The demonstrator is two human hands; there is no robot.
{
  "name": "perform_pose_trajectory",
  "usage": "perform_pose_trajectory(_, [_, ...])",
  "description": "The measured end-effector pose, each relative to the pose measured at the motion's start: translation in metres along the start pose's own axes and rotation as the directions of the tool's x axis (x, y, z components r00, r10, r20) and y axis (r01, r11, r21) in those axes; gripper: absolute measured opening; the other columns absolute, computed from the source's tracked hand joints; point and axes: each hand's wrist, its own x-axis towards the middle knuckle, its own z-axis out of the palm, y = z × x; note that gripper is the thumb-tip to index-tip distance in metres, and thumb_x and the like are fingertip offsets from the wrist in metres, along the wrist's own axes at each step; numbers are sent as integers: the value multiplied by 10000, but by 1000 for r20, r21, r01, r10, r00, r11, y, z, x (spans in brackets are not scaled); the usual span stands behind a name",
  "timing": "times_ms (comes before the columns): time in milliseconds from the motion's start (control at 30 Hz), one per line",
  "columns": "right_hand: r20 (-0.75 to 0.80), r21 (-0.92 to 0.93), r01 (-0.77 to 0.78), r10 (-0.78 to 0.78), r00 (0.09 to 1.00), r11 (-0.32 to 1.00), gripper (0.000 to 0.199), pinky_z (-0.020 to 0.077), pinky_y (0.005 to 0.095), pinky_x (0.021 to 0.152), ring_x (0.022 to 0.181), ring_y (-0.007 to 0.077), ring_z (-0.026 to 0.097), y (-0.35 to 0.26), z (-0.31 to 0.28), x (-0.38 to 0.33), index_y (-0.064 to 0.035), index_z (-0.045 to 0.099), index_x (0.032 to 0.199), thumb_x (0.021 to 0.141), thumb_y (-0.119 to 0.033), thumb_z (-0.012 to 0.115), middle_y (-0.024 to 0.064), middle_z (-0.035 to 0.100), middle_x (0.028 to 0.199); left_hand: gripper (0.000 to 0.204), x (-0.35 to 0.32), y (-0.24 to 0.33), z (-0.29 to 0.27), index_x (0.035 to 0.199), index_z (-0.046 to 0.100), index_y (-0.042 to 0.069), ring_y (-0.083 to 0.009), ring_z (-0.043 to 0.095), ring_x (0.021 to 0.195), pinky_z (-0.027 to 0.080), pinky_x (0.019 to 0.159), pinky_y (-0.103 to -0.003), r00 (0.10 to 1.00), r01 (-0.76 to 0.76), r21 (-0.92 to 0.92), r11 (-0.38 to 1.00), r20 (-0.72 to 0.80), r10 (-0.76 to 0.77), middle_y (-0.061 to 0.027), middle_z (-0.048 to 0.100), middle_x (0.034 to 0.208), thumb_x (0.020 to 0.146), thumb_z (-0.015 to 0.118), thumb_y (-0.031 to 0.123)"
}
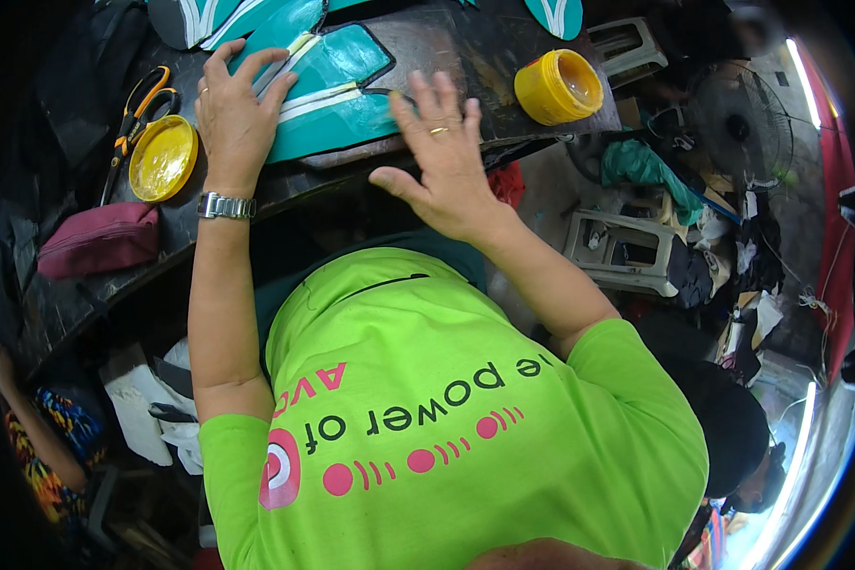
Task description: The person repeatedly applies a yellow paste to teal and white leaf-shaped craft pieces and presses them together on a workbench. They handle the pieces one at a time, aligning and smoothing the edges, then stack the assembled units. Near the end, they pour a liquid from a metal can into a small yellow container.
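Observation:
A teal sheet-material piece [318, 119] with pale stripes and dark edging lies flat on the dark worktable [446, 47]. My left hand [237, 119] rests on its left part, fingers apart and bent, with a grey strip [274, 78] between thumb and forefinger. At the piece's right edge hovers or rests my right hand [446, 166], its fingers spread and nothing in them; contact cannot be made out. A glossy patch [347, 52] shows on the teal surface. Left of my left hand are a yellow round lid [163, 159] and scissors [135, 114] with orange-and-black handles.
An open yellow jar [559, 87] stands near the table's right corner. A maroon zip pouch [100, 239] lies at the left edge. More teal pieces [553, 14] are at the back. Plastic stools [622, 252], a fan [741, 123] and a green bag [651, 176] stand to the right. Another person's arm [38, 427] shows lower left.

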Motion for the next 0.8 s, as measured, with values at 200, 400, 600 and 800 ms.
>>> perform_pose_trajectory(200, [-34,-285,1,-11,999,959,1013,66,685,1176,1545,393,160,0,6,-1,35,394,1509,850,-703,608,226,291,1622,289,-1,0,2,1144,748,281,-351,568,1189,461,965,-470,1000,-2,8,1000,-7,2,-100,545,1390,880,756,397])
perform_pose_trajectory(400, [28,-282,100,-96,995,954,1050,72,679,1190,1555,354,149,-7,11,22,41,398,1503,819,-722,623,216,297,1621,290,0,-1,1,1142,748,277,-349,572,1185,466,957,-477,1000,-1,5,1000,-2,1,-100,547,1388,878,758,396])
perform_pose_trajectory(600, [64,-264,256,-248,967,930,967,110,670,1195,1556,341,143,9,6,30,-45,392,1533,856,-707,587,163,295,1636,297,0,0,-1,1141,749,270,-355,573,1184,461,972,-476,1000,13,4,1000,6,-13,-103,550,1376,871,763,392])
perform_pose_trajectory(800, [111,-158,387,-373,921,908,823,122,675,1197,1554,346,154,28,5,39,-226,361,1571,909,-683,533,129,285,1651,333,3,-1,-1,1147,745,243,-371,565,1205,448,1010,-474,1000,15,-37,999,19,-15,-111,549,1379,847,786,383])
